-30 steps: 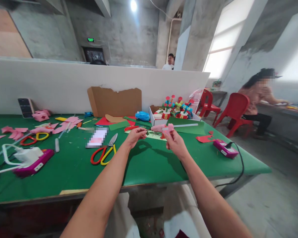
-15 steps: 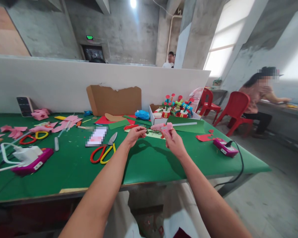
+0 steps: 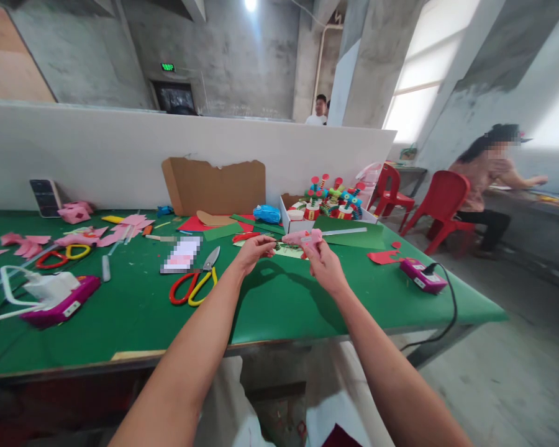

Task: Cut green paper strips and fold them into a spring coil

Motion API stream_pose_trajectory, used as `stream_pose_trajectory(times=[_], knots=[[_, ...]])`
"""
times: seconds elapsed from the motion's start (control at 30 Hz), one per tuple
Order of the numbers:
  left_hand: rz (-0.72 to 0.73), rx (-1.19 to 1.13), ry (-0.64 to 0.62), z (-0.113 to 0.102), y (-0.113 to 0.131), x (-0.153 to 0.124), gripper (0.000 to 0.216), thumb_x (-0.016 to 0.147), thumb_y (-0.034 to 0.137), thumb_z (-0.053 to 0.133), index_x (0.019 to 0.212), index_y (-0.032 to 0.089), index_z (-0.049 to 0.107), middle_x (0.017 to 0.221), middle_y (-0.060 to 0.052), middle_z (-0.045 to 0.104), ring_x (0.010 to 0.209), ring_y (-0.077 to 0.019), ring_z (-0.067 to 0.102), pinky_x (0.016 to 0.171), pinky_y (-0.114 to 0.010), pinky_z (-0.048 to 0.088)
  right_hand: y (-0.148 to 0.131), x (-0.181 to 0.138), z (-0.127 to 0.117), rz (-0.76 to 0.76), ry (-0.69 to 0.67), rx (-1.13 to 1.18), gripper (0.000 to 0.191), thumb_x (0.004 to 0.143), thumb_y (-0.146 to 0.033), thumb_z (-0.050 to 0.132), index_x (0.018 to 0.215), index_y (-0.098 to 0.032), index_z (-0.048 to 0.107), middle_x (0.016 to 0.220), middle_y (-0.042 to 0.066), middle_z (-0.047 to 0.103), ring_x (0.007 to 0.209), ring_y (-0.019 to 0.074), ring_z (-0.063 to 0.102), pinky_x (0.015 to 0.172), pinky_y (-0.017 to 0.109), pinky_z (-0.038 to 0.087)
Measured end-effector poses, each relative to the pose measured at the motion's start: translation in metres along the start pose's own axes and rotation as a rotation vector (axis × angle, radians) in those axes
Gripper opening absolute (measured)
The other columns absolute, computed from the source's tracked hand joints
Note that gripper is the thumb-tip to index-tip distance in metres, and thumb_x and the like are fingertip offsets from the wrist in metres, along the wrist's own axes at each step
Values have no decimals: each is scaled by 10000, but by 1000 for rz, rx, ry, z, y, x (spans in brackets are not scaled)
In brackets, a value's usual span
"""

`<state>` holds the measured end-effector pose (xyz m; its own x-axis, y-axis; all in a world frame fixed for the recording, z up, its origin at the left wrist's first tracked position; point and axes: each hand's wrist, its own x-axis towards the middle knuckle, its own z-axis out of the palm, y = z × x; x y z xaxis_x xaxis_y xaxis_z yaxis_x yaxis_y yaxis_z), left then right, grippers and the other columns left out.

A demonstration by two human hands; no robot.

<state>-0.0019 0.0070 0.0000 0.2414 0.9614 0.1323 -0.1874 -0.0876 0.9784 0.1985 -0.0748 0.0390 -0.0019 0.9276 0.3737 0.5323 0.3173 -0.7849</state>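
Observation:
My right hand (image 3: 323, 266) grips a pink glue gun (image 3: 302, 237) above the green table (image 3: 279, 304), its nozzle pointing left. My left hand (image 3: 252, 252) is pinched on a small dark green piece right at the nozzle. A pale paper sheet (image 3: 291, 251) lies flat on the table under both hands. Red-and-yellow scissors (image 3: 195, 282) rest to the left of my left forearm.
A white box (image 3: 289, 222) holds colourful craft figures (image 3: 331, 202); torn cardboard (image 3: 214, 186) leans on the white partition. Pink paper cutouts (image 3: 74, 236), a second pair of scissors (image 3: 63, 256), two magenta power blocks (image 3: 422, 276) (image 3: 58, 304) lie around. Person sits on red chair (image 3: 442, 208) at right.
Both hands stayed together at the glue gun, shifting only slightly. A co-worker's hand seen at the left edge half a second ago is gone.

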Motion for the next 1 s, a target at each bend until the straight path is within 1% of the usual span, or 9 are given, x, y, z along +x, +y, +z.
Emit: stream_pose_trajectory(times=[0.27, 0.47, 0.6, 1.0], knots=[[2, 24, 10, 2, 3, -2, 421, 543, 419, 812, 825, 151, 653, 613, 4, 636, 570, -108, 573, 600, -260, 457, 3, 1, 0, -19, 9, -49, 337, 866, -471, 423, 1024, -189, 520, 656, 29, 656, 578, 179, 600, 542, 253, 418], [2, 25, 17, 3, 3, -2, 391, 548, 398, 813, 807, 152, 654, 600, 7, 634, 557, -104, 567, 590, -252, 450, 3, 1, -1, -15, -1, -64, 304, 867, -461, 414, 967, -193, 518, 703, 49, 670, 624, 188, 616, 556, 254, 414], [3, 32, 14, 3, 3, -3, 391, 551, 395, 812, 817, 152, 660, 605, 5, 636, 562, -106, 569, 594, -254, 450, 3, 2, -2, -20, -2, -54, 294, 868, -463, 412, 953, -200, 513, 759, 57, 682, 630, 184, 616, 562, 256, 416], [7, 42, 13, 2, 0, -1, 385, 567, 391, 803, 831, 148, 664, 620, 3, 640, 577, -105, 572, 611, -253, 456, 4, 1, -2, -11, 20, -26, 301, 856, -492, 439, 915, -209, 523, 679, 31, 654, 603, 181, 605, 559, 257, 416]])
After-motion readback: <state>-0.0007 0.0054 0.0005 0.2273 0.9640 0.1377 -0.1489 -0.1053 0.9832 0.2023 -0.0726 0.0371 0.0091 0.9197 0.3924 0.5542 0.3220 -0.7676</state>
